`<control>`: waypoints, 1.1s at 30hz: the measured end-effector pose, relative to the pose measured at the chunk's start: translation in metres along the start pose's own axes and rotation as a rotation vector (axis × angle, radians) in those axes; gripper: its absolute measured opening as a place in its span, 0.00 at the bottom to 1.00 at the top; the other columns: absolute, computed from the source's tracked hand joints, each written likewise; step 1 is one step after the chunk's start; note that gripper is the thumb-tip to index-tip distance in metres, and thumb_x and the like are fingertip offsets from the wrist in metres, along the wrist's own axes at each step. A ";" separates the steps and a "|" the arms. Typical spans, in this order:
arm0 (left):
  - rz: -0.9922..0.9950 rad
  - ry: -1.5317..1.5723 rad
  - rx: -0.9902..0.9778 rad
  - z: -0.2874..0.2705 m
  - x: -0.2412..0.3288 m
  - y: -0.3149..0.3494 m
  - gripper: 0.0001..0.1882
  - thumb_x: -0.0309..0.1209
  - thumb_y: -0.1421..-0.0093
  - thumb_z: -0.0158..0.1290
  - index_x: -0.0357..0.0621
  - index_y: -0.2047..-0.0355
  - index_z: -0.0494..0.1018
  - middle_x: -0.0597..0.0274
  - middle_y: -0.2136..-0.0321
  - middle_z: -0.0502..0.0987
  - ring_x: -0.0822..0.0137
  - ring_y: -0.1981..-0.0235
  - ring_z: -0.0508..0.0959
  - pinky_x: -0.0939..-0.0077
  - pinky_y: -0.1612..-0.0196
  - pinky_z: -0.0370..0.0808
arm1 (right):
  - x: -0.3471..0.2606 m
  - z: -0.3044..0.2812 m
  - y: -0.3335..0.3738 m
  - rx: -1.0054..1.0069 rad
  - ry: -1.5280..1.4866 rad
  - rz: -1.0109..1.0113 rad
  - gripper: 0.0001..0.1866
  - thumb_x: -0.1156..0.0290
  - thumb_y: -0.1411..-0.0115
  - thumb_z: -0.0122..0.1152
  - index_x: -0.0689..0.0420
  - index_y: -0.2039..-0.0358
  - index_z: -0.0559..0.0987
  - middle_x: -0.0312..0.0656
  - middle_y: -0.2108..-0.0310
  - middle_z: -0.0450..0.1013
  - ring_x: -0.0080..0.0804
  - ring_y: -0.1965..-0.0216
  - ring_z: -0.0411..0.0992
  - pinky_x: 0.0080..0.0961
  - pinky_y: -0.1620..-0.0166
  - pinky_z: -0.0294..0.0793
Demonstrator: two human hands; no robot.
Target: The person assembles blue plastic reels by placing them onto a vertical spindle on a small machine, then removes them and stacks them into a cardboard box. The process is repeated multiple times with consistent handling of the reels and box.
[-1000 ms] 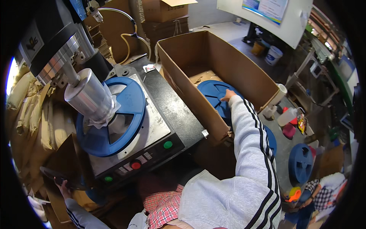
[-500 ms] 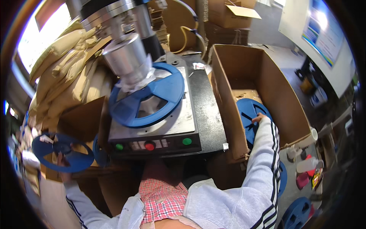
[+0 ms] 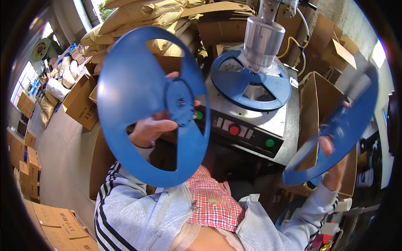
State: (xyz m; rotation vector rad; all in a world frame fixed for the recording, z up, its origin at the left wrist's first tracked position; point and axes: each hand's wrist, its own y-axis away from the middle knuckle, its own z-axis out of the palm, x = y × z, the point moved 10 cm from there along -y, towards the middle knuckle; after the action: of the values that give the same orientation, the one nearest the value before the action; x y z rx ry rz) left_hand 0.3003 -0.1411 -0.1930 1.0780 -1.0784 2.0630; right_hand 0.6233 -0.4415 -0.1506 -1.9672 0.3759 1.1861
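Note:
My left hand [image 3: 151,129] holds up a blue spoked reel disc [image 3: 127,79], its face tilted toward me, gripping it near the hub through the cut-outs. At the right my right hand [image 3: 334,175] grips a second blue reel disc [image 3: 356,125], which stands steeply on edge and is smeared by motion. Between them, on the metal plate of a bench press [image 3: 251,138], lies another blue reel disc [image 3: 230,81]. The press's silver cylinder [image 3: 261,44] stands over that disc's hub; whether they touch I cannot tell.
Below the right-hand disc stands an open carton [image 3: 312,98] with blue discs inside. Stacked tan sacks [image 3: 138,19] rise behind the press. Closed cartons [image 3: 63,221] sit at the lower left, and an open carton [image 3: 81,106] at the left. Red and green buttons line the press front.
The view has swung left. My left hand has raised its disc from the low left to chest height. My right hand has come up out of the right carton with a disc.

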 end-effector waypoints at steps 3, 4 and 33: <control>-0.102 0.230 -0.093 0.027 -0.031 0.004 0.56 0.17 0.54 0.68 0.43 0.29 0.48 0.46 0.43 0.70 0.44 0.43 0.75 0.49 0.45 0.79 | -0.034 0.154 0.018 -0.367 -0.139 -0.006 0.51 0.68 0.56 0.78 0.46 0.31 0.62 0.41 0.37 0.57 0.28 0.60 0.70 0.19 0.66 0.73; -0.129 0.265 -0.113 0.033 -0.041 0.006 0.56 0.17 0.54 0.68 0.43 0.29 0.48 0.46 0.43 0.70 0.44 0.43 0.75 0.49 0.45 0.79 | -0.034 0.190 0.023 -0.446 -0.182 0.033 0.53 0.67 0.58 0.79 0.45 0.31 0.61 0.41 0.34 0.54 0.27 0.61 0.69 0.18 0.69 0.73; -0.282 0.106 -0.168 0.051 -0.066 0.043 0.59 0.30 0.56 0.71 0.42 0.29 0.46 0.46 0.43 0.70 0.43 0.44 0.76 0.53 0.46 0.79 | -0.019 0.263 0.048 -0.616 -0.155 0.082 0.54 0.52 0.57 0.80 0.44 0.30 0.63 0.49 0.36 0.55 0.31 0.58 0.71 0.24 0.59 0.79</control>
State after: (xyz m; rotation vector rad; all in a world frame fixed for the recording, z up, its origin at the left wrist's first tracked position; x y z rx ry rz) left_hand 0.3214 -0.2136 -0.2484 0.9649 -0.9671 1.7544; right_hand 0.4244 -0.2775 -0.2228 -2.3631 0.0007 1.6362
